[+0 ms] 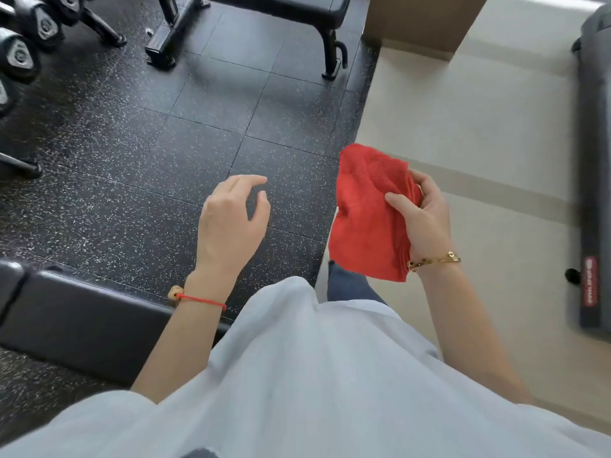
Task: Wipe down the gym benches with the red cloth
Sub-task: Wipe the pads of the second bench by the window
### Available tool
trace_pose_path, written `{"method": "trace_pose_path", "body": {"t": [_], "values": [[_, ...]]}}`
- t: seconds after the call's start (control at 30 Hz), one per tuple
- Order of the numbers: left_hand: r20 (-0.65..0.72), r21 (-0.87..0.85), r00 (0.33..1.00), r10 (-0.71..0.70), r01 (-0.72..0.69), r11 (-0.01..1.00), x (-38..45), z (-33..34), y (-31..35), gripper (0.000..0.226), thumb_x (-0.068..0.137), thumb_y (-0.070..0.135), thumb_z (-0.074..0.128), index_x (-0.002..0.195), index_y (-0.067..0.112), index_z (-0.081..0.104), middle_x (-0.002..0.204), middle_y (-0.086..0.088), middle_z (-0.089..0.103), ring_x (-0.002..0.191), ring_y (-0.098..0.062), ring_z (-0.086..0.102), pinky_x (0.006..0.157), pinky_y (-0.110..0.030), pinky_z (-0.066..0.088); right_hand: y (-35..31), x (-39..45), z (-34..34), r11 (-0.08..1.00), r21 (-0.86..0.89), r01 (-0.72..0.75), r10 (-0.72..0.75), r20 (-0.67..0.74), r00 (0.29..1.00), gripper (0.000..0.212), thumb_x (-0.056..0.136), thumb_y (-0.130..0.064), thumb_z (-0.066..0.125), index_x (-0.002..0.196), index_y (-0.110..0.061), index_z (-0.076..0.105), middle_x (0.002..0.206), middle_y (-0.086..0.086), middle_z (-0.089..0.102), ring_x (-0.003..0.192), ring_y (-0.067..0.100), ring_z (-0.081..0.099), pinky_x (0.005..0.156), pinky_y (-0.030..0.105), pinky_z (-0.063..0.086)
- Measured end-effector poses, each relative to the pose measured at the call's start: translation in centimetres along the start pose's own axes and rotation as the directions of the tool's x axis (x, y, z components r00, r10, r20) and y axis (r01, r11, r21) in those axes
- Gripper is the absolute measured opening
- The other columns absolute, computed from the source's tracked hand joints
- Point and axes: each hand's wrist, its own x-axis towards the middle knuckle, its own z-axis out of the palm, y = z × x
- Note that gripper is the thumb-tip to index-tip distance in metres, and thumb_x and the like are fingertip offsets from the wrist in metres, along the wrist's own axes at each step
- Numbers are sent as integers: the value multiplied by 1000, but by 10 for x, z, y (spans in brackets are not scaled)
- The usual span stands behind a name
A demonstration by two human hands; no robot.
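Note:
A folded red cloth [367, 213] hangs in the air at centre right, gripped by my right hand [421, 216] with the thumb across its front. My left hand [231, 219] hovers beside it to the left, fingers loosely curled and apart, holding nothing. One black padded bench [79, 319] lies at the lower left, just under my left forearm. Another black bench [274, 8] stands on its metal legs at the top centre, a few floor tiles away. Neither hand touches a bench.
A rack of dumbbells [20, 51] fills the upper left corner. The speckled black rubber floor [148, 143] meets pale tiles [463, 127] on the right. A long dark machine base [595, 193] runs along the right edge; a brown box-like block [423, 21] sits at the top.

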Motion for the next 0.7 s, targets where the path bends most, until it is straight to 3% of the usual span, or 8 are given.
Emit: {"method": "trace_pose_path", "body": {"t": [0.13, 0.23, 0.4, 0.57, 0.7], "values": [[-17, 8, 999, -28, 28, 1000, 75, 14, -1, 27, 97, 20, 52, 119, 15, 65, 119, -1, 67, 111, -20, 60, 100, -37, 46, -21, 82, 24, 1000, 17, 6, -7, 45, 999, 40, 68, -17, 68, 105, -29, 62, 111, 1, 67, 102, 15, 62, 102, 44, 48], [-40, 8, 998, -56, 56, 998, 143, 20, 2, 26, 96, 19, 53, 119, 14, 65, 119, -1, 67, 112, -20, 61, 100, -37, 46, -48, 151, 42, 1000, 27, -5, 3, 84, 996, 41, 68, -17, 69, 106, -29, 61, 116, 5, 66, 109, 21, 62, 103, 45, 47], [-108, 12, 991, -78, 79, 997, 263, 15, 9, 25, 96, 18, 54, 118, 16, 66, 118, 1, 67, 110, -18, 61, 99, -33, 45, -113, 266, 81, 1000, 18, 21, -23, 144, 989, 42, 72, -13, 69, 111, -24, 61, 110, 3, 66, 101, 18, 62, 102, 49, 47], [-142, 6, 983, -114, 116, 993, 361, 12, 3, 26, 95, 18, 54, 118, 16, 66, 118, 1, 68, 109, -19, 62, 100, -37, 48, -169, 358, 126, 994, -55, 99, -85, 215, 973, 42, 70, -19, 68, 111, -26, 61, 115, 6, 66, 111, 28, 61, 101, 52, 46], [-155, 2, 977, -149, 151, 989, 425, 13, -9, 26, 96, 19, 53, 119, 17, 65, 119, 2, 67, 111, -17, 61, 100, -36, 47, -188, 419, 162, 986, -103, 133, -101, 270, 958, 41, 80, -6, 69, 118, -16, 59, 117, 10, 65, 111, 28, 61, 101, 52, 45]]}}
